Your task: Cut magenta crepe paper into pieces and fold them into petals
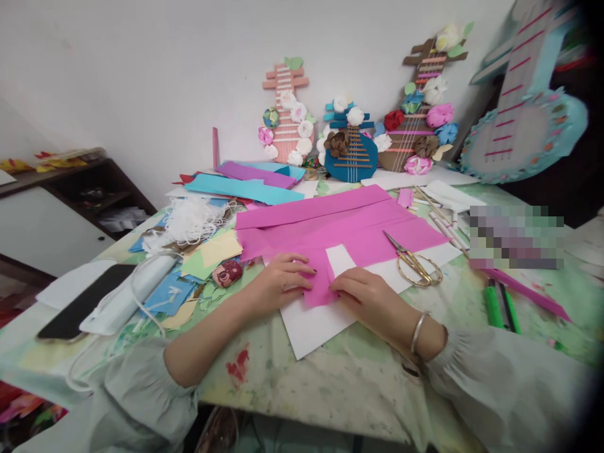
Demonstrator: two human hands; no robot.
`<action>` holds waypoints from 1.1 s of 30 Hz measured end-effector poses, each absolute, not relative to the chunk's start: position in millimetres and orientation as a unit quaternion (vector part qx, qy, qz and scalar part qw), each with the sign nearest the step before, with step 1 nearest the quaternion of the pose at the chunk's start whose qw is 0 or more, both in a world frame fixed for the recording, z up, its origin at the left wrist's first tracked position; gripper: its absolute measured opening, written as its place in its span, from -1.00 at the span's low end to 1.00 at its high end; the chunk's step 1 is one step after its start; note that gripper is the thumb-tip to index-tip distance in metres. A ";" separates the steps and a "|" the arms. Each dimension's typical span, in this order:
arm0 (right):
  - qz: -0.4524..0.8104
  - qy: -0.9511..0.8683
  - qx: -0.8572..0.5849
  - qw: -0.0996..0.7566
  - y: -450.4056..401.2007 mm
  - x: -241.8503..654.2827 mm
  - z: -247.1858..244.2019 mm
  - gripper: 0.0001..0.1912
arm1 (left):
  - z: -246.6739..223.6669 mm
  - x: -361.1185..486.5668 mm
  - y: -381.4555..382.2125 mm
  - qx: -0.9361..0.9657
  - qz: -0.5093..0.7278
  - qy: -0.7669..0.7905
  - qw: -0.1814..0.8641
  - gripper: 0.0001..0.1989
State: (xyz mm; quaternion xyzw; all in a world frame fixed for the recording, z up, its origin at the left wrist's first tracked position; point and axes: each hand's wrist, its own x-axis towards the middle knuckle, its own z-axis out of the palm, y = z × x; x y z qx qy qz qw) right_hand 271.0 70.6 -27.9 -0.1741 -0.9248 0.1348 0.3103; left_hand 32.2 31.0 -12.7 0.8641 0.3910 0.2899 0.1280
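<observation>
A small pink paper piece (321,286) lies on a white sheet (304,333) near the table's front. My left hand (280,282) rests on its left side, fingers spread and pressing it flat. At its right edge, my right hand (361,290) pinches the paper between thumb and fingertips. Behind both hands lies a large pink paper sheet (325,220) with a folded strip along its far edge. Gold-handled scissors (418,264) rest partly on it, to the right of my right hand.
Paper instruments with flowers, including a blue one (352,157), lean against the wall. White string (191,220), blue paper scraps (167,292) and a phone (89,302) lie left. A green cutter (501,305) sits right.
</observation>
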 end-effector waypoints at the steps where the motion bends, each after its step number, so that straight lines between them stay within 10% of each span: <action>1: 0.146 -0.924 -0.181 0.302 70.4 271.6 -27.7 -0.81 | -13.8 32.5 29.2 0.867 0.284 0.388 0.129 -0.79; 33: 0.290 -0.908 -0.230 0.195 79.7 257.4 -9.2 -0.89 | -9.8 48.4 25.3 0.814 0.274 0.464 0.218 -0.89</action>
